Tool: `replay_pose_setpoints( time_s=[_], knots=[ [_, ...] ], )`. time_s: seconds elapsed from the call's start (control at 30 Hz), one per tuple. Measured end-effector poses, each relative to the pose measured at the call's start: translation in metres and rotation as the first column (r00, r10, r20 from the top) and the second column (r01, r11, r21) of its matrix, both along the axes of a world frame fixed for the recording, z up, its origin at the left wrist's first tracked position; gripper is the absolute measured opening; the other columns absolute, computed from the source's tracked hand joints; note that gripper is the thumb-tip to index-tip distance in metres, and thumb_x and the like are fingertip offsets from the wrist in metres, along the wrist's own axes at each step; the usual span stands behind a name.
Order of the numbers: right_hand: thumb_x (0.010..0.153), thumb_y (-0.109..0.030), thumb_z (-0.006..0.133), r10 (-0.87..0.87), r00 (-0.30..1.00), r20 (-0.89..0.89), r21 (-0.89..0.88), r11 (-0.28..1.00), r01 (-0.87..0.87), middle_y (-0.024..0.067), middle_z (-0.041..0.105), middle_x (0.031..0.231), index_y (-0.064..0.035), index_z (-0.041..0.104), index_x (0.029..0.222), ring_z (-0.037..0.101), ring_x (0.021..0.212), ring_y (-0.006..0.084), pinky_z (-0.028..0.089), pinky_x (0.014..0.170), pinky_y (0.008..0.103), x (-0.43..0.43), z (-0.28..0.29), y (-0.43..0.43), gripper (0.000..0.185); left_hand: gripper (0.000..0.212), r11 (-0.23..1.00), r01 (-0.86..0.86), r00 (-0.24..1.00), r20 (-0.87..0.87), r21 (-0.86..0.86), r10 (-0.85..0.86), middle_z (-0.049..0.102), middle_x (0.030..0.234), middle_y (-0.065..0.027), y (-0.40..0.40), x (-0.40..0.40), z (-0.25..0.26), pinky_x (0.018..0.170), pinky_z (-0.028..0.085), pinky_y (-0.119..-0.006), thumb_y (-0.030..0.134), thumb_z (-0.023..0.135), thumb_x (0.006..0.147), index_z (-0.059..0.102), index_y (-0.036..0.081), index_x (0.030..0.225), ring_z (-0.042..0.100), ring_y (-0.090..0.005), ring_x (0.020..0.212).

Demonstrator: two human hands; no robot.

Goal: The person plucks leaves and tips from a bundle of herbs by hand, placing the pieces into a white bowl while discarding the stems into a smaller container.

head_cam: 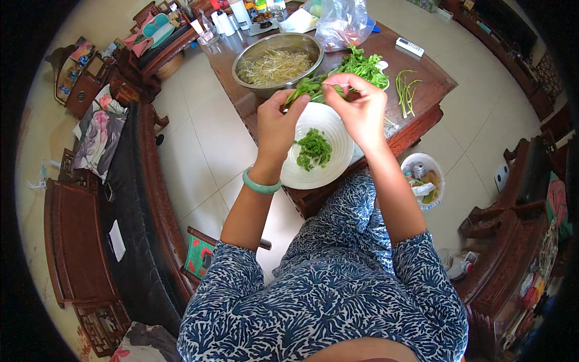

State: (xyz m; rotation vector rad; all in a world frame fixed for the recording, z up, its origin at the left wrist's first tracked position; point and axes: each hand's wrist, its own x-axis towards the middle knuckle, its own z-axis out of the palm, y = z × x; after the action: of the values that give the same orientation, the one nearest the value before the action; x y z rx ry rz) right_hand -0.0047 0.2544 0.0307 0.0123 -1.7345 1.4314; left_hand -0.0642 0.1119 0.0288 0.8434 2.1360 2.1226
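Observation:
Over the far rim of a white ridged bowl point(337, 158), my left hand point(278, 120) pinches a sprig of leafy green herb point(304, 88). My right hand point(359, 104) is close beside it, thumb and forefinger pinched together at the same greens; its fingers partly hide what they hold. Torn green leaves point(314, 149) lie in the bowl. Behind my hands, a bunch of leafy herbs point(364, 68) rests on the table. To its right are a few bare green stems point(407, 92). A steel basin point(239, 81) of bean sprouts point(277, 67) stands beyond my left hand.
The dark wooden table point(434, 74) carries a white remote control point(410, 46), a clear plastic bag point(344, 25) and several bottles point(239, 13). A lined waste bin point(438, 174) is on the floor at right. A black-cushioned bench point(131, 203) runs along the left.

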Motion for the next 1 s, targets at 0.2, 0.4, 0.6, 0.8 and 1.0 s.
replay_pose_setpoints(
  time_s=[0.2, 0.4, 0.6, 0.8, 1.0],
  knots=[
    [0.075, -0.005, 0.072, 0.079, 0.978, 0.193, 0.307, 0.942, -0.136, 0.0092, 0.069, 0.080, -0.0054, 0.071, 0.085, 0.065, 0.069, 0.0215, 0.049, 0.061, 0.0309, 0.033, -0.002, -0.008, 0.010, 0.019, 0.997, -0.075, 0.997, 0.004, 0.027, 0.075, 0.065, 0.083, 0.0000, -0.016, -0.014, -0.004, 0.064, 0.044, -0.022, 0.009, 0.067, 0.087, 0.067, -0.005, 0.099, 0.054, -0.0049, 0.072],
    [0.075, -0.013, 0.072, -0.022, 0.987, 0.157, 0.583, 0.809, -0.075, 0.0111, 0.067, 0.082, -0.0080, 0.071, 0.092, 0.065, 0.076, 0.0307, 0.052, 0.068, 0.0389, 0.021, -0.039, -0.017, 0.018, 0.022, 0.998, -0.059, 0.998, 0.024, -0.001, 0.059, 0.064, 0.083, -0.0002, -0.012, -0.013, 0.000, 0.063, 0.044, -0.020, 0.011, 0.067, 0.087, 0.066, -0.005, 0.102, 0.055, -0.0056, 0.071],
    [0.073, -0.015, 0.077, -0.177, 0.981, 0.085, 0.423, 0.897, 0.125, 0.0064, 0.064, 0.073, -0.0067, 0.068, 0.083, 0.062, 0.060, 0.0204, 0.050, 0.056, 0.0309, 0.024, -0.005, -0.011, 0.016, 0.021, 0.981, -0.179, 0.958, -0.238, -0.073, 0.157, 0.065, 0.083, -0.0100, -0.005, -0.010, 0.002, 0.068, 0.047, -0.028, 0.010, 0.070, 0.080, 0.067, -0.005, 0.095, 0.060, -0.0153, 0.073],
    [0.069, -0.008, 0.078, -0.244, 0.964, -0.102, 0.420, 0.868, 0.264, 0.0069, 0.065, 0.086, -0.0073, 0.067, 0.088, 0.063, 0.074, 0.0229, 0.051, 0.064, 0.0314, 0.016, 0.008, 0.003, 0.022, 0.022, 0.964, -0.190, 0.932, -0.341, -0.184, 0.119, 0.064, 0.087, -0.0089, 0.009, 0.002, 0.010, 0.070, 0.046, -0.026, 0.010, 0.071, 0.080, 0.068, -0.005, 0.096, 0.059, -0.0119, 0.077],
    [0.073, -0.008, 0.074, -0.227, 0.968, -0.103, 0.445, 0.860, 0.249, 0.0069, 0.067, 0.081, -0.0066, 0.070, 0.083, 0.063, 0.073, 0.0231, 0.050, 0.067, 0.0312, 0.020, 0.007, 0.012, 0.011, 0.021, 0.967, -0.175, 0.917, -0.387, -0.184, 0.093, 0.064, 0.083, -0.0081, 0.015, 0.007, 0.014, 0.068, 0.046, -0.025, 0.010, 0.072, 0.080, 0.068, -0.004, 0.094, 0.059, -0.0123, 0.075]
  ],
)
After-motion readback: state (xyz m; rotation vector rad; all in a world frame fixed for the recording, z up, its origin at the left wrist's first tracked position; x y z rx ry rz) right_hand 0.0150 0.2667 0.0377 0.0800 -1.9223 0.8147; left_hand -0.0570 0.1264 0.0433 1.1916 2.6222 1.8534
